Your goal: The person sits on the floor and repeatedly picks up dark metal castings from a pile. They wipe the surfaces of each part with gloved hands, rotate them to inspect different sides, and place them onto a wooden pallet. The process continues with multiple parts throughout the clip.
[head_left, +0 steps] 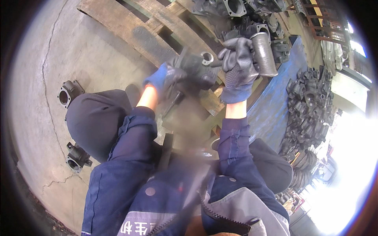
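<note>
My left hand (169,74), in a blue and black work glove, is closed on the side of a dark metal casting (197,70). The casting has a pale ring-shaped opening and is slightly blurred. To its right, my right hand (238,65), gloved the same way, has its fingers curled beside a silvery-grey cylinder (264,55) that looks like the body of a hand tool. A short dark rod (215,63) shows between this hand and the casting. Whether rod and cylinder are one piece is hidden by the glove.
A wooden pallet (130,29) lies ahead, with castings (236,8) piled at its far right. A blue sheet (271,106) slopes on the right, beside a large heap of dark castings (311,106). On the concrete floor at left stand two castings (70,93).
</note>
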{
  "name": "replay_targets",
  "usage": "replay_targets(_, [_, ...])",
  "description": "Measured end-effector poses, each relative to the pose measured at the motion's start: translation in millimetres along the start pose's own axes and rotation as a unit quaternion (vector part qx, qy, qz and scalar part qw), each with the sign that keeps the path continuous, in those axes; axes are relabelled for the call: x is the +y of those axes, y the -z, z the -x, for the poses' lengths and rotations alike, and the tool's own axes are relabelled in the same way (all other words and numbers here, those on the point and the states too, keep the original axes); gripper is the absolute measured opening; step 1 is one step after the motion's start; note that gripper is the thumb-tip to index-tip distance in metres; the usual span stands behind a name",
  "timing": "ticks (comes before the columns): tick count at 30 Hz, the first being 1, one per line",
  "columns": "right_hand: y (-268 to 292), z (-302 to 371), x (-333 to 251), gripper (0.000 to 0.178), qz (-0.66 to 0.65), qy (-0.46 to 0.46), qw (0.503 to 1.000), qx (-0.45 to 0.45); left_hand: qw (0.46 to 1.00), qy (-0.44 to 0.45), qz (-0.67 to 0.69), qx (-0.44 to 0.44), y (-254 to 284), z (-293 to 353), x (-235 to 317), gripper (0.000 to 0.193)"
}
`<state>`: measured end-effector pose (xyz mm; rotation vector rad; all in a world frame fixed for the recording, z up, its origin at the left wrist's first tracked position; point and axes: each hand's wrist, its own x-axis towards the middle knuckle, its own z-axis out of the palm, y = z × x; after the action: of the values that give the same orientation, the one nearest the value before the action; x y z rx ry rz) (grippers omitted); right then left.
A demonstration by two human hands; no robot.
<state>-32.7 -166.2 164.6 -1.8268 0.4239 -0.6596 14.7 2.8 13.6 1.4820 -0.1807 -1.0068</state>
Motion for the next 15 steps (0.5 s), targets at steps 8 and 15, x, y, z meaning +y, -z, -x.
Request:
replay_targets(8, [-6,8,0,0.034,-0.165,-0.147,0.974,0.053,1.0,-0.001,-0.016,-0.005,-4,2,7,0.05])
replay_targets(15, [4,9,-10,0.028,-0.245,-0.22,0.944,0.029,0.984,-0.059,-0.119,-0.123,4,9,22,0.05])
